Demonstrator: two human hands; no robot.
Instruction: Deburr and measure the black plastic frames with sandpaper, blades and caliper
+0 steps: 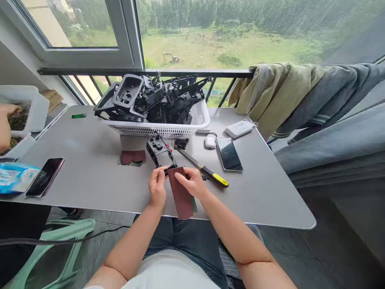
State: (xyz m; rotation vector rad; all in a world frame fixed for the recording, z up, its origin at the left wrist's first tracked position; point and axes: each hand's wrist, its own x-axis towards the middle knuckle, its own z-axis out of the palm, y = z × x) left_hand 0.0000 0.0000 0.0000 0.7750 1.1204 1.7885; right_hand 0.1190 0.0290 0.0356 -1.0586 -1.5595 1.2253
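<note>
My left hand [157, 187] is closed on the near end of a black plastic frame [159, 149], which tilts up from the table with its far end pointing away from me. In my right hand [194, 181] is a strip of reddish-brown sandpaper [180, 196], its top edge against the near end of the frame and its lower end hanging toward the table's front edge. A bit of green shows behind the strip. Just right of my hands lies a file [215, 176] with a yellow and black handle.
A white basket [156, 129] heaped with black plastic parts [162, 96] stands at the back. Worn sandpaper pieces [132, 157] lie left of the frame. Rightward are a phone [229, 154], a white earbud case [210, 141] and a white box [240, 128]; another phone [45, 176] rests far left.
</note>
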